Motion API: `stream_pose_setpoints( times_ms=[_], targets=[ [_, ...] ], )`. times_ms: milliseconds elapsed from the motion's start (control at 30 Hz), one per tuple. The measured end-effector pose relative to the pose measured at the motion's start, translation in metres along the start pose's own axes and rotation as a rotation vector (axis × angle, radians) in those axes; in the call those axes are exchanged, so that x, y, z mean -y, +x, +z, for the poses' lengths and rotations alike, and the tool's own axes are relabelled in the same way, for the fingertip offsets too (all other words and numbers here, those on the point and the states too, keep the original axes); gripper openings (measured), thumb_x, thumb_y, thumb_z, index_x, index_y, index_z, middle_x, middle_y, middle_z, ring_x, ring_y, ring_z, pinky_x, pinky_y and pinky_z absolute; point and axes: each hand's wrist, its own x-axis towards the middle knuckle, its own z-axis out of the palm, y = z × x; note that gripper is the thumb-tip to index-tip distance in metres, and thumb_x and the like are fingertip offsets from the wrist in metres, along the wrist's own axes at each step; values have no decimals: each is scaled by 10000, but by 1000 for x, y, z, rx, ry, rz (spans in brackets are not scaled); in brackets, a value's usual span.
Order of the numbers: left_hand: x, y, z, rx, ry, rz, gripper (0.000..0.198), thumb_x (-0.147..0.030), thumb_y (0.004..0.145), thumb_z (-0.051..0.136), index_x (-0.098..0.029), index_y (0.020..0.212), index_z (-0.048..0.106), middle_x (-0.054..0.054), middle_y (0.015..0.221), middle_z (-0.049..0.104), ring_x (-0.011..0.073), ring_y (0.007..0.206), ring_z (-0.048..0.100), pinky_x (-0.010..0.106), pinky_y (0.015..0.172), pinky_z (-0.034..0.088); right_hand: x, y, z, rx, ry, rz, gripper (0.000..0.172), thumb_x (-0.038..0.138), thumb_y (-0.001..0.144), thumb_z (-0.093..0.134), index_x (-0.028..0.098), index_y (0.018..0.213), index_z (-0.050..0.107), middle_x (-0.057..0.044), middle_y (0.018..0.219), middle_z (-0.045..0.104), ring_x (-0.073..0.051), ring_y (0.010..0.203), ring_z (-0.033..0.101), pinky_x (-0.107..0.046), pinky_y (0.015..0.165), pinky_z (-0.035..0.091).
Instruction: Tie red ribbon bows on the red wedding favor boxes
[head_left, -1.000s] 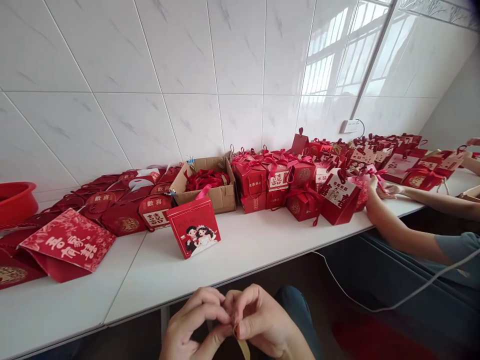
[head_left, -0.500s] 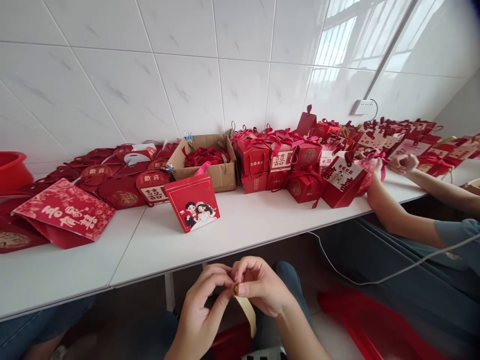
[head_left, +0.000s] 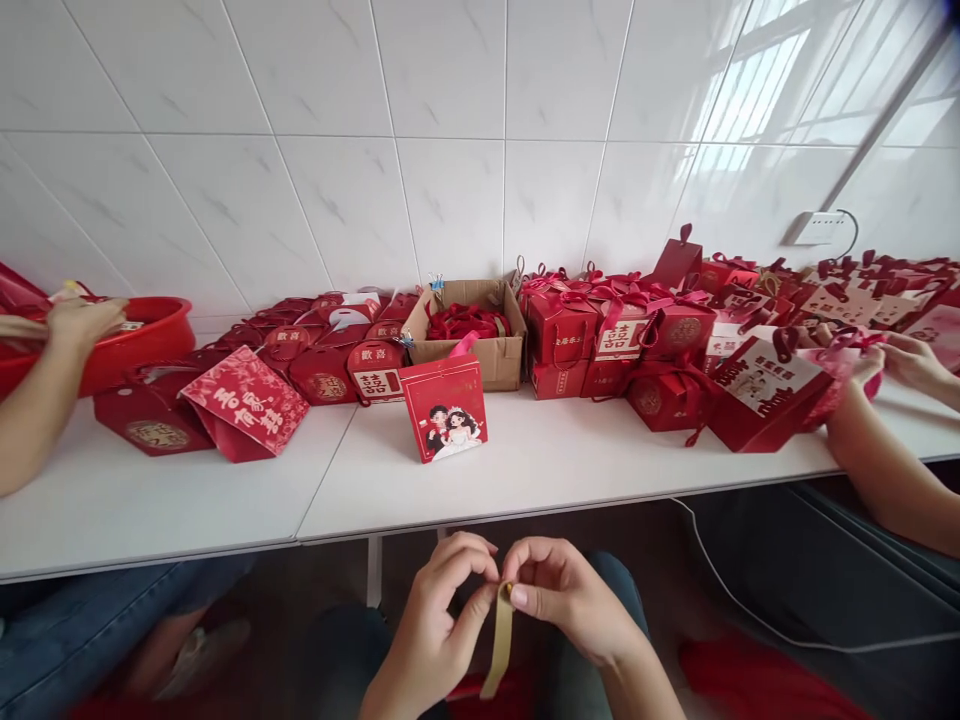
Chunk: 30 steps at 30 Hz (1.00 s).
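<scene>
My left hand and my right hand meet in front of the table's edge, above my lap. Between their fingertips a gold ribbon is pinched, its loose end hanging down. A small gold-coloured bit, too small to name, shows at the ribbon's top by my right thumb. Both hands are closed in a pinch. Beyond them on the white table stands a red gift box printed with a bride and groom, a pink ribbon at its top.
A cardboard box holds red ribbons. Red gift boxes crowd the left, with more stacked boxes on the right. A co-worker's hand reaches over a red basin; another person's hands work on a pink box at right.
The view has swung left, bringing the left co-worker's arm and more of the basin into sight. My hands stay together; the ribbon's loose end now hangs toward the lower left.
</scene>
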Motion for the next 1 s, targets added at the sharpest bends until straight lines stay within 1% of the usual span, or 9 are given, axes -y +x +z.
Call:
stream_pose_setpoints(
  times_ms=[167,300,467,533,633,667,800,900,1000],
  targets=[
    [4,0,1,-29,87,-32,79,-174,893,505,-238,856,534,40,971,611,211,1062,564,346,888,476,0,1,6,-53,-151,-52,255,343,740,758,139,761,606,19,698,534,-79,645,431,-199,623,360],
    [1,0,7,-95,135,-69,84,-201,900,491,-227,831,532,44,926,614,216,991,575,356,844,478,-4,3,8,-137,-267,-120,219,345,800,698,153,783,594,9,734,536,-97,688,456,-211,656,379],
    [-3,7,-3,-89,24,-68,58,-236,896,506,-224,857,547,37,902,610,188,927,593,307,808,487,-8,3,6,-131,-200,-159,183,337,818,681,178,817,591,7,769,530,-104,721,452,-212,676,376],
    [5,23,-21,-253,30,-71,73,-274,867,558,-225,921,568,45,953,621,197,960,590,321,856,471,-7,0,3,-132,-180,-168,169,327,811,690,189,815,593,7,780,527,-105,726,446,-211,678,373],
    [29,64,-58,-784,35,-140,194,-363,832,593,-205,939,559,75,1006,623,223,997,583,378,927,442,-1,-6,-5,-164,-195,-193,149,318,815,685,198,809,597,0,800,532,-114,747,451,-215,698,377],
    [37,80,-70,-855,28,-130,260,-392,789,635,-198,945,557,84,1030,609,238,1030,576,401,957,428,1,-7,-8,-176,-202,-194,146,319,821,679,199,808,598,-2,800,530,-116,749,449,-216,699,377],
    [57,127,-100,-731,-67,-71,325,-441,708,688,-183,876,584,109,1106,589,273,1142,553,421,1010,411,3,-13,-18,-234,-208,-201,136,333,834,660,209,833,601,-1,797,514,-120,746,432,-215,685,371],
    [58,137,-101,-668,-104,-46,306,-457,711,682,-171,777,598,128,1158,580,287,1199,530,405,1023,411,0,-14,-23,-276,-205,-214,137,345,836,654,220,858,602,-2,801,510,-129,760,430,-220,694,373],
    [56,137,-93,-649,-138,-37,316,-460,720,678,-164,798,600,139,1199,578,281,1201,536,395,1015,425,1,-16,-24,-300,-210,-213,154,356,828,659,215,853,603,-10,797,510,-140,759,431,-230,692,377]
  ],
)
